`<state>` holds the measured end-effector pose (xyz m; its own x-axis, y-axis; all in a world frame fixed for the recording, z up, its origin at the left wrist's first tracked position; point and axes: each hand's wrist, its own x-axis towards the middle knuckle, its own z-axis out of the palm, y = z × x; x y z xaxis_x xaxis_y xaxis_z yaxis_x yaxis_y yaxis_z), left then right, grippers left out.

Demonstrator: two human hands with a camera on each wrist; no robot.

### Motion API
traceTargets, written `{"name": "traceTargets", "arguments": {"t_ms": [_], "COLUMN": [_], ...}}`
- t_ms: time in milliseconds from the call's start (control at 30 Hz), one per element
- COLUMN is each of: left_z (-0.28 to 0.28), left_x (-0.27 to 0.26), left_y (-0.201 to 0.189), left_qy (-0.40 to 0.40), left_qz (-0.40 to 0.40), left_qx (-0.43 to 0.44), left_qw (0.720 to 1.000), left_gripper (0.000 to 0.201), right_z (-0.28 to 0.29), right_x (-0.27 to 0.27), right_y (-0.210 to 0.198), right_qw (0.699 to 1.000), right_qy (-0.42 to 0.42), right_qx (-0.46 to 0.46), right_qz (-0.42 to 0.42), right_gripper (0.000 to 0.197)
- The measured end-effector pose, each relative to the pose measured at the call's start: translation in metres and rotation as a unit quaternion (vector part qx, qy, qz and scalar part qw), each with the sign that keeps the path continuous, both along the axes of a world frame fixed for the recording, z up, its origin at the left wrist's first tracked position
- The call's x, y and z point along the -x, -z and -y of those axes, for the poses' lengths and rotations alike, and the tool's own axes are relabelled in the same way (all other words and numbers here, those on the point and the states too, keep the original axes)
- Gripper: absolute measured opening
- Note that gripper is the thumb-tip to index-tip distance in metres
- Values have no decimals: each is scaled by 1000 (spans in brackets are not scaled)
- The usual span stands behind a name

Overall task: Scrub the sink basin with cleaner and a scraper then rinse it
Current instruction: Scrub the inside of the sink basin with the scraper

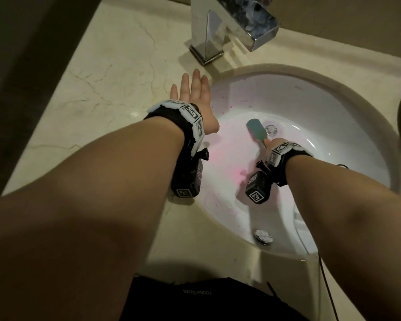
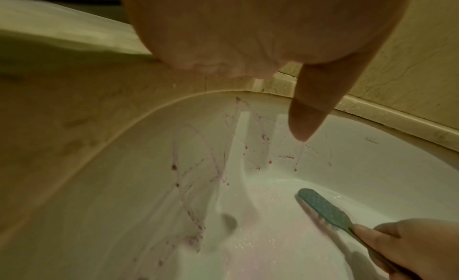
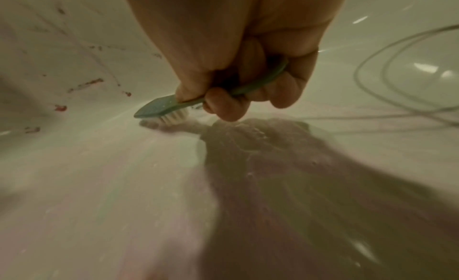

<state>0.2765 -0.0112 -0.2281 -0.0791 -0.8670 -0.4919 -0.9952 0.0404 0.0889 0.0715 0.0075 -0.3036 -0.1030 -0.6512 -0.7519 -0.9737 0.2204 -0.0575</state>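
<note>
Right hand (image 1: pixel 274 144) has a firm grip on the green brush (image 3: pixel 164 108), fingers wrapped round its handle, white bristles down on the pink-filmed floor of the sink basin (image 1: pixel 329 126), just beside the drain (image 1: pixel 271 130). Left hand (image 1: pixel 195 100) lies flat, fingers straight, on the marble surface (image 1: pixel 97 89) at the rim.

We see a veined marble desk (image 1: pixel 97 93) carrying a chrome faucet (image 1: pixel 208 35), with our left hand (image 1: pixel 195 93) flat on it.
</note>
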Motion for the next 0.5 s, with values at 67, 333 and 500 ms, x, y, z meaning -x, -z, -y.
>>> {"name": "traceTargets", "arguments": {"t_ms": [67,333,500], "left_z": [0,0,0], "left_x": [0,0,0], "left_y": [0,1,0], "left_qy": [2,10,6], "left_qz": [2,9,10], "left_qx": [1,5,9], "left_qw": [1000,1000,1000], "left_gripper": [101,97,93], "right_z": [-3,-8,8], "right_x": [-3,-24,-30], "right_y": [0,0,-5], "right_qw": [999,989,985], "right_qy": [-26,-143,-170], "right_qx": [-28,-44,-10], "right_qz": [-22,5,-29], "right_gripper": [46,20,49]}}
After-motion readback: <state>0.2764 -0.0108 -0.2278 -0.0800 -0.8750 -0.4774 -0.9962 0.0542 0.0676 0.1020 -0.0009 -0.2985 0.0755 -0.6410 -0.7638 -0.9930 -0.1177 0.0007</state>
